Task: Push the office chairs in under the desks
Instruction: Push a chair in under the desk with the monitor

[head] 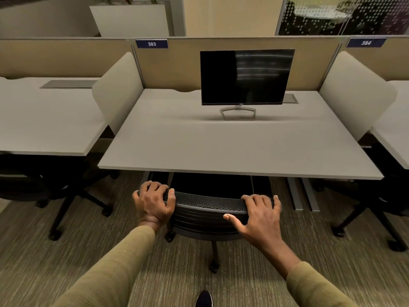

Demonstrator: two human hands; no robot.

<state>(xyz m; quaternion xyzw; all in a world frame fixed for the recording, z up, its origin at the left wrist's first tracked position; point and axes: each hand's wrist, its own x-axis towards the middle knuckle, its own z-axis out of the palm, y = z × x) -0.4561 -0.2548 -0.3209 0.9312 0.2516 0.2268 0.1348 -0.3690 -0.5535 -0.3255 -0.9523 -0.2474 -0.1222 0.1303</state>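
A black mesh-backed office chair (205,214) stands at the front edge of the middle grey desk (221,147), its seat tucked beneath the desktop. My left hand (152,202) is wrapped over the left end of the backrest's top rim. My right hand (260,216) lies on the right end of the rim, fingers over the top and thumb spread out behind it. Another black chair (55,189) sits under the left desk (44,120). A third chair (371,207) sits under the right desk (396,138).
A dark monitor (246,77) stands at the back of the middle desk. Beige partition panels (177,63) labelled 383 and 384 separate the desks. The floor (110,240) is striped carpet. My shoe tip (203,299) shows at the bottom edge.
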